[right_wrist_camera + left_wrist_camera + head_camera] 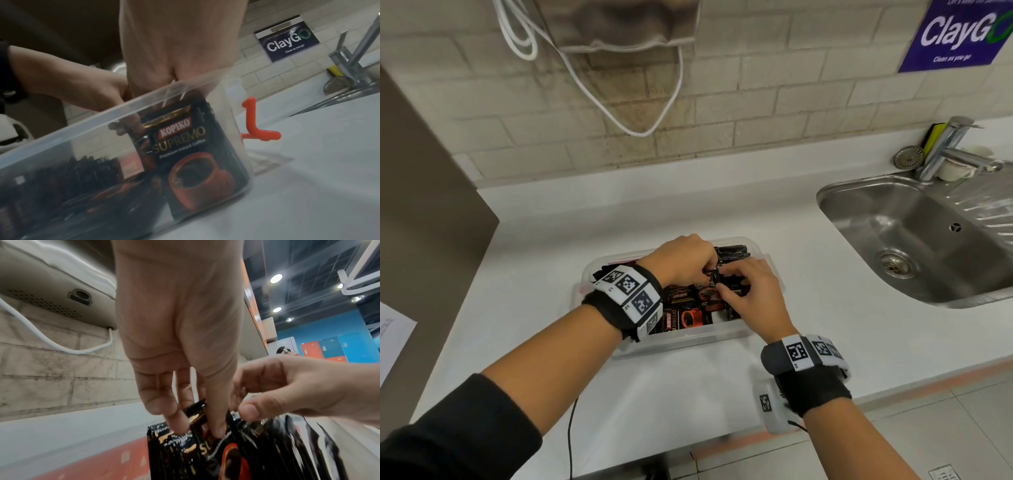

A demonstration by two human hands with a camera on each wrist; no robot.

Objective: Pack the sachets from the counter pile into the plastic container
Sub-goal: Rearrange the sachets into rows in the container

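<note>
Both hands are working inside the plastic container (681,337), which is standing on the white counter (808,291) to the left of the sink (914,236). The left hand (683,258) is reaching down with its fingers (176,421) curled onto the top edges of the sachets (690,317), pinching one black packet that is standing upright among the others. The right hand (753,294) is meeting it from the other side, its thumb and fingers closing on the top of the same row. The sachets are filling the container, some standing on edge, some lying flat toward the near wall. In my judgement the risk is that the upright row is falling over when either hand is letting go, because the flat packets below are giving an uneven base; pushing a packet down too hard could also be bending it or sliding the light container on the smooth counter. Counting: one container, two hands, one sink with one tap (948,150). The sachets are too many and too overlapped for counting exactly; several labels are showing, the rest are only dark edges. No pile is showing on the counter around the container, so the packing seems nearly finished.
</note>
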